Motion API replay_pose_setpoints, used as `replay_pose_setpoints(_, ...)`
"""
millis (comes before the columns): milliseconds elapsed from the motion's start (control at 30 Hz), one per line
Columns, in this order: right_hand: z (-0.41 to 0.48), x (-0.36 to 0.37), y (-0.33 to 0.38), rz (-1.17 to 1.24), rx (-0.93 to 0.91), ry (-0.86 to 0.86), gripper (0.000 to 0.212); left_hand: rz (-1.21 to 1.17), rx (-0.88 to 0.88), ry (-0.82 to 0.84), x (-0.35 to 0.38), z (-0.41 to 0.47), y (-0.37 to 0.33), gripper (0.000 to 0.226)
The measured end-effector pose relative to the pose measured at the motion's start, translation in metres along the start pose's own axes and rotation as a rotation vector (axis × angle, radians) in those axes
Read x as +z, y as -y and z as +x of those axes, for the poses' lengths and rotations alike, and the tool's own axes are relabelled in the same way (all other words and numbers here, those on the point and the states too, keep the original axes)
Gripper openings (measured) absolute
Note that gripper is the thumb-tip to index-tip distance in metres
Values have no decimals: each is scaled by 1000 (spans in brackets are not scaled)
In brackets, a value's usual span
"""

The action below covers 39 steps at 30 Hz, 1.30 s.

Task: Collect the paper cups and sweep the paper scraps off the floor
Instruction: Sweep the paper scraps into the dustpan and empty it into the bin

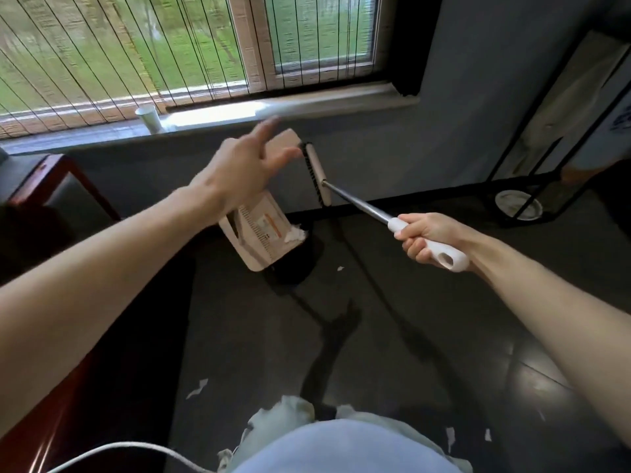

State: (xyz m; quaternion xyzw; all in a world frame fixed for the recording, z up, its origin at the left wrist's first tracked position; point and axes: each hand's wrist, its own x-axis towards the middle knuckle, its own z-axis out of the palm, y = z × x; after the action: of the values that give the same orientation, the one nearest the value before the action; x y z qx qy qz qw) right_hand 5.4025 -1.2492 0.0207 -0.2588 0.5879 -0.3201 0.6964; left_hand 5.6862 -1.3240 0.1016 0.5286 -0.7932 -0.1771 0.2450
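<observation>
Two hands are up: my right hand grips the broom, my left hand holds nothing, fingers spread, near the dustpan. One paper cup stands on the windowsill; paper scraps lie on the floor.

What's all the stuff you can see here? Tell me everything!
Cup: one, white, on the windowsill.
Dustpan: one, beige, below the windowsill.
Paper wad: one, white, at the dustpan's edge.
Broom: one, cream head, black bristles, metal pole, white handle.
Scraps: at least four, white, scattered on the dark floor.
Window: one, thin dark cords across it, grass outside.
Furniture: one, reddish-brown, far left.
Cable: one, white, bottom left.
Dish: one, whitish, round, far right.
Left hand: open, in front of the dustpan.
Right hand: grips the broom's handle.
</observation>
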Motion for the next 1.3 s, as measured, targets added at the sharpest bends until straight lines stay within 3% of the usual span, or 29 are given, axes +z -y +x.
replay_pose_setpoints(100, -9, -1, -12, -36, -32, -73, 59, -150, -76, -101, -42, 20, 0, 65)
replay_pose_setpoints(233, -27, 6, -37, -34, -57, -158, 70, -273, -81, -48, -65, 38, 9, 67)
replay_pose_setpoints(400, -53, 40, -82, 28, -50, -327, 71, -332, -7, 86, -14, 36, 10, 52)
replay_pose_setpoints(533, -85, 68, -131, 149, 10, -479, 71, -434, 42, 283, 49, 9, -1, 47)
replay_pose_setpoints(733, -163, 90, -224, 333, 131, -676, 53, -493, 147, 573, 126, -51, -56, 59)
replay_pose_setpoints(933, -251, 120, -316, 451, 187, -884, 27, -506, 417, 894, 177, -143, -138, 59)
replay_pose_setpoints(1033, -297, 130, -362, 604, 193, -987, 33, -509, 526, 1038, 196, -193, -181, 59)
replay_pose_setpoints(1300, -423, 105, -478, 1048, 204, -1159, 12, -440, 779, 1189, 250, -336, -309, 61)
